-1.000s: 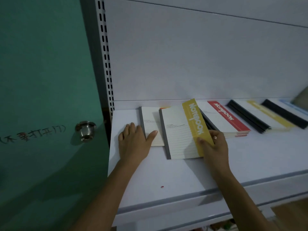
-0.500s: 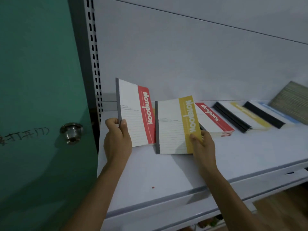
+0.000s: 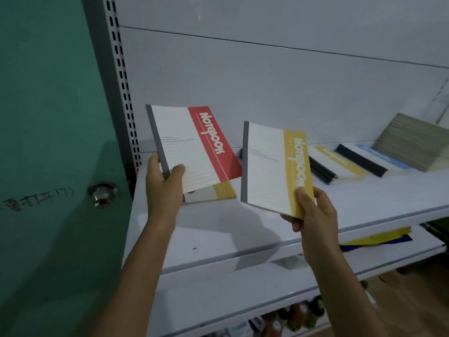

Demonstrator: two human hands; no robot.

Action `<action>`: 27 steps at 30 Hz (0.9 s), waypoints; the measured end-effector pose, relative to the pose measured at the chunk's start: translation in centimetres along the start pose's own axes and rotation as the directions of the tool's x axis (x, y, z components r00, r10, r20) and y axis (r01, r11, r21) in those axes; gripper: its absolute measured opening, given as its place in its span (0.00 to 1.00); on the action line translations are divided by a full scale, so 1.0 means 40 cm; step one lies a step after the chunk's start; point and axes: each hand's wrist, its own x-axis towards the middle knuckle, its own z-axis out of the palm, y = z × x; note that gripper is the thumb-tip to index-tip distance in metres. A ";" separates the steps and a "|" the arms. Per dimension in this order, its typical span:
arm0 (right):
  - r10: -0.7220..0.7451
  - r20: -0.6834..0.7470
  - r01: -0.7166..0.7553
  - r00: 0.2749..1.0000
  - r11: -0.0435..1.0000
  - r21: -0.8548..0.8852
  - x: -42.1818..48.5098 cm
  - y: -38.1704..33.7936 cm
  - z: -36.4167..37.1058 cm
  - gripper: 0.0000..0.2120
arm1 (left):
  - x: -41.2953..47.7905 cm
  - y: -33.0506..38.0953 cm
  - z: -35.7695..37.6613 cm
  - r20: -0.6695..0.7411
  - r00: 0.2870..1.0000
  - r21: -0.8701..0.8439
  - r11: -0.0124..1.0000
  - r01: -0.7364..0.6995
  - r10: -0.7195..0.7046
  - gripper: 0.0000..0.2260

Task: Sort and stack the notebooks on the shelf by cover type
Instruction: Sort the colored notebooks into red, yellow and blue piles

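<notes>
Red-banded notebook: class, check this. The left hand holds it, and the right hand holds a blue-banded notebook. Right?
No. The head view shows the right hand holding a yellow-banded notebook, not blue. The left hand does hold the red-banded notebook.

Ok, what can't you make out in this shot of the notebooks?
Head view only.
The flat notebook on the shelf: mostly covered by the red notebook; just a yellow corner shows.
Small print on the yellow notebook: too small.
The lower-shelf items: dark, cut by the bottom edge.
</notes>
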 end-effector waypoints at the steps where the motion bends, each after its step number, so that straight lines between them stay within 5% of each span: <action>1: 0.002 -0.031 -0.002 1.000 1.000 0.001 -0.006 -0.008 -0.037 0.04 | -0.042 0.003 0.030 0.026 1.000 -0.027 1.000 0.003 -0.003 0.17; 4: 0.030 -0.090 -0.025 0.996 0.998 0.051 -0.033 -0.026 -0.151 0.03 | -0.192 -0.006 0.134 0.070 0.997 -0.058 0.997 0.045 -0.041 0.22; 15: 0.077 -0.215 -0.083 0.974 0.996 -0.020 -0.064 -0.055 -0.605 0.03 | -0.529 -0.044 0.420 0.054 0.991 -0.030 0.992 0.121 -0.119 0.15; 27: 0.088 -0.094 -0.094 0.992 0.994 -0.056 0.043 -0.023 -0.661 0.03 | -0.533 -0.074 0.530 0.067 0.989 0.150 0.981 0.123 -0.134 0.18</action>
